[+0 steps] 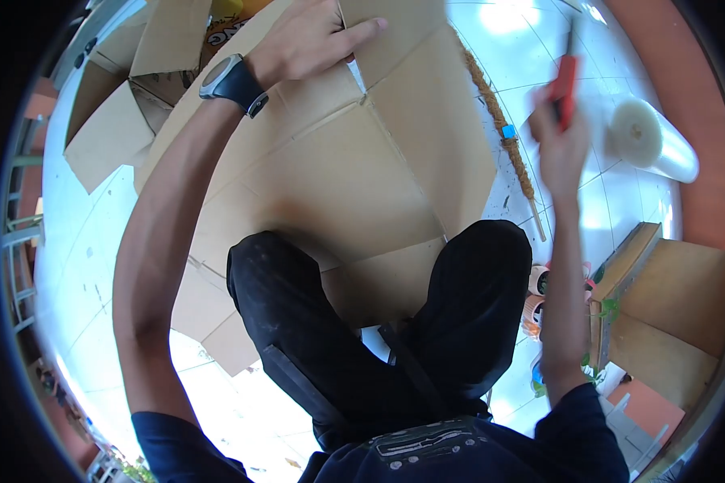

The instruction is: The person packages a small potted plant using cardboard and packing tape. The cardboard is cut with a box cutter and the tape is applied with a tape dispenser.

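A large flattened sheet of brown cardboard (338,177) lies in front of my knees, with crease lines and a short slit near its upper middle. My left hand (314,40), below a wrist watch (232,84), rests on the upper part of the sheet with its thumb stretched out to the right. Off the sheet to the right, my right hand (562,149) is raised and closed around the red handle of a cutter (568,88). The cutter points away from me, and its blade is blurred by motion.
An open cardboard box (113,121) stands at the upper left. A brown fibre-wrapped pole (491,105) lies right of the sheet. Farther right are a clear plastic roll (656,141) and another cardboard box (669,298). Small potted plants (533,314) stand beside my right knee.
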A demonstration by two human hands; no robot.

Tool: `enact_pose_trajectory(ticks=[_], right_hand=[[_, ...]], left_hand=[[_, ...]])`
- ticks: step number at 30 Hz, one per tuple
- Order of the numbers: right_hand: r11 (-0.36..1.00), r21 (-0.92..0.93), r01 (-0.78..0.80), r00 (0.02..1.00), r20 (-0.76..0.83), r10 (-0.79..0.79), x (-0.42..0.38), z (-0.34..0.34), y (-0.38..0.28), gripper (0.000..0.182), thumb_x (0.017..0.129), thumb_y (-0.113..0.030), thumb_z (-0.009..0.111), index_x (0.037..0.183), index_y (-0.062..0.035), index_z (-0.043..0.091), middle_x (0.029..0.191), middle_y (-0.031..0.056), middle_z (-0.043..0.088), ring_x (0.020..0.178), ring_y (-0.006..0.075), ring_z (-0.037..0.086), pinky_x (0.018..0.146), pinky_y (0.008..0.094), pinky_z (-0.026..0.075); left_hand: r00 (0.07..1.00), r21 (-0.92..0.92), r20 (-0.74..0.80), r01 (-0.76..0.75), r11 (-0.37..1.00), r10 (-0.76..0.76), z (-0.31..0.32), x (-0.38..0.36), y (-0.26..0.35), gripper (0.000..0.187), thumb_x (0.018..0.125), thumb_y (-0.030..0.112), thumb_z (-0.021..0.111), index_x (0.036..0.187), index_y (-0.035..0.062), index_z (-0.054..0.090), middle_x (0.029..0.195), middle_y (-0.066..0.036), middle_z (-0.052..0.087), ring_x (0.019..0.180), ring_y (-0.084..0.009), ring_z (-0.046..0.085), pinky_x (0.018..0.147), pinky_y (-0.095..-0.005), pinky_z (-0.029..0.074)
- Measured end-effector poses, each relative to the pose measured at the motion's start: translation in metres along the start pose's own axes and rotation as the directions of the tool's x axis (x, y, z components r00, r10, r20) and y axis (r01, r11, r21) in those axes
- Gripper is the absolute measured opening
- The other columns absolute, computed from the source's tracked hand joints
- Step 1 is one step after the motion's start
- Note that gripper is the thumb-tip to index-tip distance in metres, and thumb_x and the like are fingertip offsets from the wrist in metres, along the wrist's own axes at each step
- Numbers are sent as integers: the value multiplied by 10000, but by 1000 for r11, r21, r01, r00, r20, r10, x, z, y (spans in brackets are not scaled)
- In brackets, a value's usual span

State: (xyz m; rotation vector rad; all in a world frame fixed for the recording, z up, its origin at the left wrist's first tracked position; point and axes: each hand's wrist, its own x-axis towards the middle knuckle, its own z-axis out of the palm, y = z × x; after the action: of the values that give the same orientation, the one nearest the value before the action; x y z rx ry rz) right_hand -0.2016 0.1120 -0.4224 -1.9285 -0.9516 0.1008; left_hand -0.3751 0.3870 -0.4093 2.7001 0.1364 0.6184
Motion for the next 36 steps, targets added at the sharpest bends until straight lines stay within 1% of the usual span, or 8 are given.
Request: enact_pose_trajectory(ticks=[1, 2, 7, 10, 13, 25, 28, 36], right_hand=[[988, 151, -24, 990, 139, 3, -26, 15, 8, 239, 920, -248, 700, 923, -25, 611, 710, 34, 533, 621, 115, 479, 594, 276, 402], [998, 2, 57, 964, 261, -55, -51, 23, -14, 210, 918, -184, 688, 1031, -26, 610, 727, 79, 580, 606, 184, 517, 609, 309, 429], [994, 110, -26, 876, 481, -30, -91, 50, -32, 517, 944, -135, 631, 1419, -79, 435, 887, 197, 667, 767, 385, 634, 737, 408, 489], [963, 118, 242, 866, 422, -269, -95, 50, -25, 595, 941, -150, 651, 1466, -39, 393, 1212, 226, 641, 711, 278, 610, 729, 337, 503], [994, 42, 98, 889, 444, -107, -98, 47, -33, 594, 936, -167, 645, 1469, -89, 394, 1038, 259, 674, 920, 428, 666, 827, 456, 502], [991, -111, 74, 872, 490, -10, -97, 49, -38, 603, 952, -183, 621, 1491, -97, 366, 937, 243, 680, 799, 423, 662, 777, 484, 496], [979, -149, 138, 889, 455, -56, -98, 48, -46, 624, 945, -149, 624, 1506, -86, 360, 740, 260, 616, 628, 404, 600, 688, 431, 500], [907, -420, 35, 840, 503, 201, -92, 48, -85, 624, 931, -147, 627, 1497, -108, 369, 769, 274, 637, 781, 472, 643, 746, 540, 489]], left_hand=[[964, 106, 142, 213, 971, -227, -3, 1, -2, 379, 945, 392, 580, 983, 18, 634, 839, -172, 619, 854, -281, 582, 822, -412, 431], [857, 241, 254, 393, 887, -449, -7, 1, -2, 441, 943, 464, 563, 878, 34, 635, 694, -144, 595, 757, -260, 550, 740, -409, 420], [999, 230, -15, 47, 972, -45, 0, -15, -10, 507, 995, 428, 491, 724, 4, 555, 505, -119, 392, 554, -305, 381, 684, -421, 334], [999, 238, -27, 29, 971, -23, 2, -17, -3, 488, 1001, 419, 487, 729, 23, 572, 509, -116, 384, 551, -299, 344, 688, -394, 308], [1000, 285, -27, 17, 958, -10, 9, -16, 5, 457, 1004, 407, 489, 745, 46, 595, 507, -106, 390, 541, -285, 330, 699, -374, 286], [998, 362, -56, 13, 932, 8, 17, -14, 10, 455, 1003, 387, 504, 690, 70, 596, 478, -83, 393, 511, -279, 319, 678, -366, 272], [998, 368, -60, 29, 929, -7, 18, -14, 15, 460, 999, 382, 513, 676, 64, 590, 461, -82, 386, 494, -282, 320, 674, -366, 273], [994, 398, -109, 41, 917, 3, 21, -12, 26, 571, 967, 420, 560, 534, 49, 559, 426, -92, 450, 458, -292, 380, 678, -366, 307]])
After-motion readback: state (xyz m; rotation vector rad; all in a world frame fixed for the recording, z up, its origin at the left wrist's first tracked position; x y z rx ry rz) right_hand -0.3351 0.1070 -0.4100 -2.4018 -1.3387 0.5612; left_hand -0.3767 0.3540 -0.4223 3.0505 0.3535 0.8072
